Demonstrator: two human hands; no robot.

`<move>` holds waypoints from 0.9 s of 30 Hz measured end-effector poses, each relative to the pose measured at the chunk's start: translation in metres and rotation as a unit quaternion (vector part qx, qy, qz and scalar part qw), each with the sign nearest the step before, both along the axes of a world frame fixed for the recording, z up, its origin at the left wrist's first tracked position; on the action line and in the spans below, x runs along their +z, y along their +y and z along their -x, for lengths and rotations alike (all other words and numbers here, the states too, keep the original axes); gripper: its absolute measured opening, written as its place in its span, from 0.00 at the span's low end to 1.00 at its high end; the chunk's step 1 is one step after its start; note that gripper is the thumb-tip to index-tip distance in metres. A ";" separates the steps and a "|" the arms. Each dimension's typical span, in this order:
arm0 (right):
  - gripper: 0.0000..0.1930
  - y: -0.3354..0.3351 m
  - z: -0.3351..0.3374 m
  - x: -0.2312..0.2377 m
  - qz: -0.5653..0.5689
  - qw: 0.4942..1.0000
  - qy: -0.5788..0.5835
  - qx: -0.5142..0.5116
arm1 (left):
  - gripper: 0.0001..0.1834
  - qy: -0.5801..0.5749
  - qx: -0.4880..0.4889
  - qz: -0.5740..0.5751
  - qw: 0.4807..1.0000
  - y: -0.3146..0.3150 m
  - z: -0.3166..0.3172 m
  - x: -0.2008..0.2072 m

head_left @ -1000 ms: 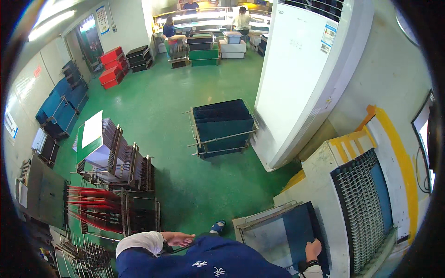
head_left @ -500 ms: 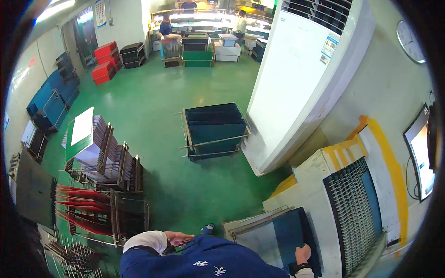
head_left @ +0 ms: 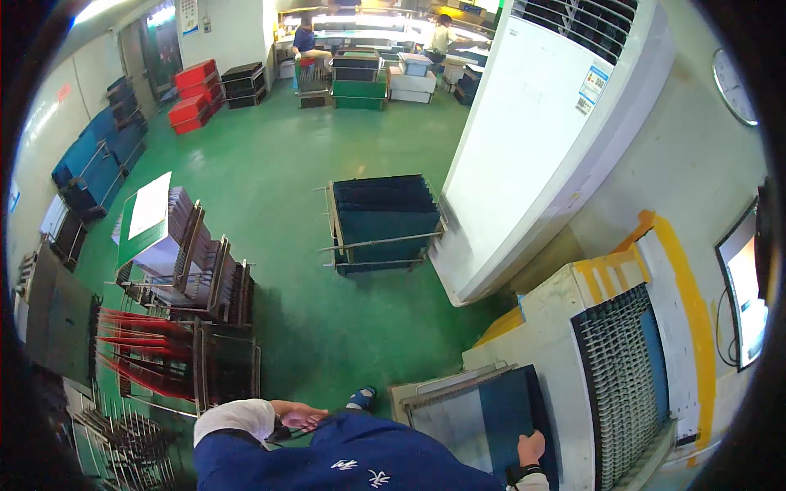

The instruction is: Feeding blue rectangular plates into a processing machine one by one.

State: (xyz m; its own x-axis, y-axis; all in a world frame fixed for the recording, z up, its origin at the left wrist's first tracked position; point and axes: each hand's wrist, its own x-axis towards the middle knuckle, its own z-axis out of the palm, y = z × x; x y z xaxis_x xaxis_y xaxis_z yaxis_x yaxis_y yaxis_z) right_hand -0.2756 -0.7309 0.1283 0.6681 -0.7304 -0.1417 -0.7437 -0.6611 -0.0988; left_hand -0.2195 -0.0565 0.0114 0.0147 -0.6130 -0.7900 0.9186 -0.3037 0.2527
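Observation:
At the lower right my right hand [head_left: 531,447] is closed at the edge of a dark blue flat panel [head_left: 508,409]. That panel stands tilted at a low rack [head_left: 413,401] with a pale, see-through-looking sheet beside it. My left hand [head_left: 304,416] hangs by my blue apron [head_left: 352,450], its fingers loosely stretched and nothing visible in them. Just right of the panel, a conveyor [head_left: 618,385] of many small rollers or links runs in a white machine housing.
A rack of dark panels [head_left: 385,233] stands on the green floor [head_left: 311,327] ahead. Left are racks with white sheets [head_left: 176,245] and red sheets [head_left: 147,344]. A tall white air conditioner [head_left: 532,155] rises at right. Two people [head_left: 304,39] sit at far lit benches.
My view has shifted slightly, so the room sits a little farther right. My left hand has moved slightly left. My right hand stays at the dark blue panel.

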 end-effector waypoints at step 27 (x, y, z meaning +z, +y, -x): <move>0.21 -0.014 -0.009 0.138 0.037 0.995 -0.034 0.083 | 0.26 -0.022 -0.009 0.014 1.000 -0.030 0.013 -0.015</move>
